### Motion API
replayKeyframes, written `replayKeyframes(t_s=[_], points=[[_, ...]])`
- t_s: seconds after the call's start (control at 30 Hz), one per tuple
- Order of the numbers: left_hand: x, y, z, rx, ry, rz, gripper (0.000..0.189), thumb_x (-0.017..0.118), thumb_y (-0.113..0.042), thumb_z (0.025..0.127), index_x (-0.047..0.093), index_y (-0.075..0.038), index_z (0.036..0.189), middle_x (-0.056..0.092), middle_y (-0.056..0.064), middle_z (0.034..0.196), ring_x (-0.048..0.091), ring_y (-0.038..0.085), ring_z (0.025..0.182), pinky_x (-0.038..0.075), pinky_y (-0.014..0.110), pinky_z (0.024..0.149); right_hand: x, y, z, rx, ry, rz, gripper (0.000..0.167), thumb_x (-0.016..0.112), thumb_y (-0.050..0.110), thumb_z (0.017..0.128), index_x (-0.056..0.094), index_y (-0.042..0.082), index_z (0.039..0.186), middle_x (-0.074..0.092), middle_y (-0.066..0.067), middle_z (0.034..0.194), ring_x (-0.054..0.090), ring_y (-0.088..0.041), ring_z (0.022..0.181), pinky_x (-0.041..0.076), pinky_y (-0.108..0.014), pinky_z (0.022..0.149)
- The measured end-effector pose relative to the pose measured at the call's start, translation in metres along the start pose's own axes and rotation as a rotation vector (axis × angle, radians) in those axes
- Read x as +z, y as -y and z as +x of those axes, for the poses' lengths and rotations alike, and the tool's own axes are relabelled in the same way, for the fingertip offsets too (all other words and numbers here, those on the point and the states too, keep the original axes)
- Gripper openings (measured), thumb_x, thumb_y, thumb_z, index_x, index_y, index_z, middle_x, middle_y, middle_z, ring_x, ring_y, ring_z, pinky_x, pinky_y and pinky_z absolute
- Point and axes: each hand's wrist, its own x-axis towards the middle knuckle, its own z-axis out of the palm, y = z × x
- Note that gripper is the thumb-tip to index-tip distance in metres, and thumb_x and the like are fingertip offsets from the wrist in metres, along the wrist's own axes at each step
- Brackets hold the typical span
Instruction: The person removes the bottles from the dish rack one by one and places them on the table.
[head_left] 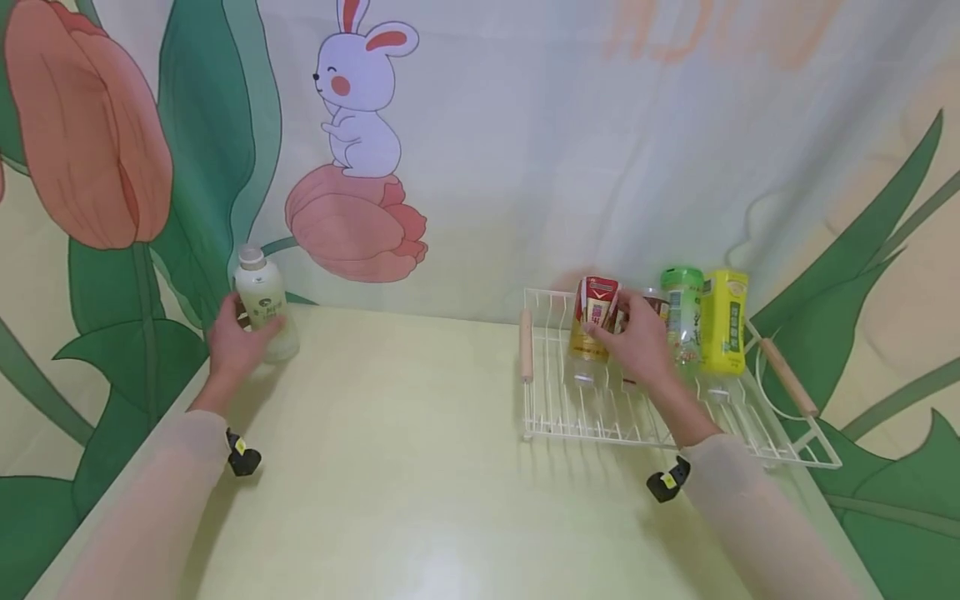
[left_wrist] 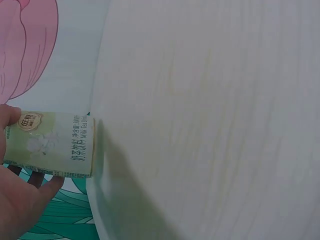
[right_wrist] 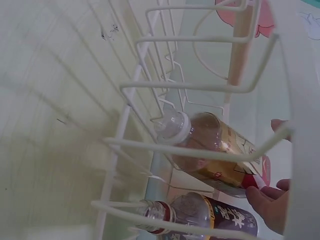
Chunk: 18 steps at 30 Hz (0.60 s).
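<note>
At the left, my left hand (head_left: 234, 343) grips a pale milk tea bottle (head_left: 262, 292), which stands upright on the table by the wall. In the left wrist view its label (left_wrist: 50, 142) shows, with fingers round the far side. On the right, my right hand (head_left: 643, 337) pinches a drink bottle with a red and gold label (head_left: 592, 337). That bottle is upside down in a white wire rack (head_left: 577, 429), and its clear cap (right_wrist: 172, 127) points to the rack's bottom wires in the right wrist view.
Also in the rack are a dark-labelled bottle (right_wrist: 220, 215), a green bottle (head_left: 682, 308) and a yellow bottle (head_left: 724, 325). Wooden handles (head_left: 527, 346) stick up at both rack ends. A printed curtain (head_left: 480, 167) hangs behind the pale table (head_left: 412, 450).
</note>
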Motion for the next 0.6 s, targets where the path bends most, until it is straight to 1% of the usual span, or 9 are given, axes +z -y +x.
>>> replayKeyframes(t_s=[0.13,0.23,0.4,0.5,0.6], points=[[-0.001,0.008,-0.004,-0.017,0.004,0.017,0.082,0.072,-0.039,0.101,0.029,-0.007,0.163,0.044,0.026,0.158,0.045,0.048,0.142,0.041,0.067,0.113,0.011,0.001,-0.001,-0.005,-0.008,-0.022,0.078,0.081,0.030,0.095,0.042,-0.001,0.155,0.053,-0.024,0.150,0.053,-0.041,0.127,0.051,-0.058,0.107],[-0.001,0.012,-0.004,-0.018,-0.001,0.034,0.080,0.072,-0.037,0.101,0.030,-0.006,0.161,0.046,0.026,0.156,0.046,0.048,0.141,0.042,0.067,0.111,0.017,-0.001,-0.002,-0.010,-0.046,-0.015,0.076,0.082,0.029,0.095,0.044,0.000,0.154,0.053,-0.023,0.149,0.053,-0.039,0.129,0.052,-0.056,0.106],[0.001,0.014,-0.002,0.007,0.016,0.048,0.078,0.072,-0.036,0.101,0.032,-0.005,0.161,0.048,0.027,0.154,0.048,0.047,0.138,0.043,0.068,0.109,0.024,-0.006,0.000,-0.036,-0.085,0.027,0.075,0.084,0.026,0.094,0.045,0.000,0.153,0.054,-0.021,0.150,0.054,-0.038,0.134,0.055,-0.054,0.105],[0.002,0.010,0.000,0.033,0.023,0.048,0.075,0.072,-0.032,0.101,0.033,-0.006,0.160,0.049,0.026,0.154,0.048,0.047,0.138,0.044,0.068,0.109,0.028,-0.010,0.003,-0.045,-0.060,0.021,0.079,0.083,0.025,0.094,0.040,0.001,0.156,0.053,-0.022,0.152,0.054,-0.040,0.136,0.054,-0.056,0.105],[0.003,0.008,0.002,0.053,0.022,0.065,0.073,0.072,-0.030,0.101,0.035,-0.005,0.159,0.050,0.027,0.153,0.049,0.048,0.137,0.044,0.068,0.109,0.032,-0.013,0.006,-0.013,0.001,-0.015,0.083,0.083,0.028,0.094,0.036,0.000,0.157,0.050,-0.025,0.152,0.052,-0.043,0.136,0.050,-0.058,0.109]])
